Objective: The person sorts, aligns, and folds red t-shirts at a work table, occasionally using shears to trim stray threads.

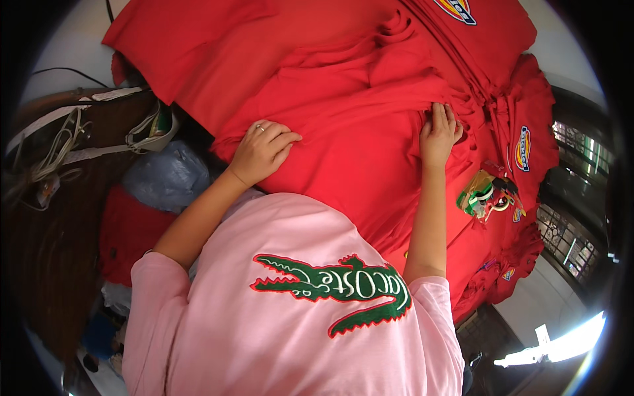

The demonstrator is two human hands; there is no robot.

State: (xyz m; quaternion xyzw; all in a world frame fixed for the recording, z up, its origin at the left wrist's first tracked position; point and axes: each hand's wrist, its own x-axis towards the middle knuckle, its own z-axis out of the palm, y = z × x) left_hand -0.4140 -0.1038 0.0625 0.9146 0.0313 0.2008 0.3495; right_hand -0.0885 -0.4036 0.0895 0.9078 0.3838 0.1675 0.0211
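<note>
A broad red cloth, apparently a garment (343,162), lies in loose folds in front of me on top of more red cloth. My left hand (264,152), with a ring on one finger, is closed on its left part, thumb and fingers pinching the fabric. Over at the right edge, my right hand (440,135) has its fingers bent together on the folded border of the same cloth. Behind both hands, bunched red layers (370,63) rise in wavy folds. The fingertips of my right hand are partly sunk in the fabric.
Red garments with logo patches (522,148) hang at the right. On them rests a small container of scissors and tools (490,195). To the left are a clear plastic bag (168,175), white straps (99,152) and coiled cords (59,152). A bright lamp (561,346) glows lower right.
</note>
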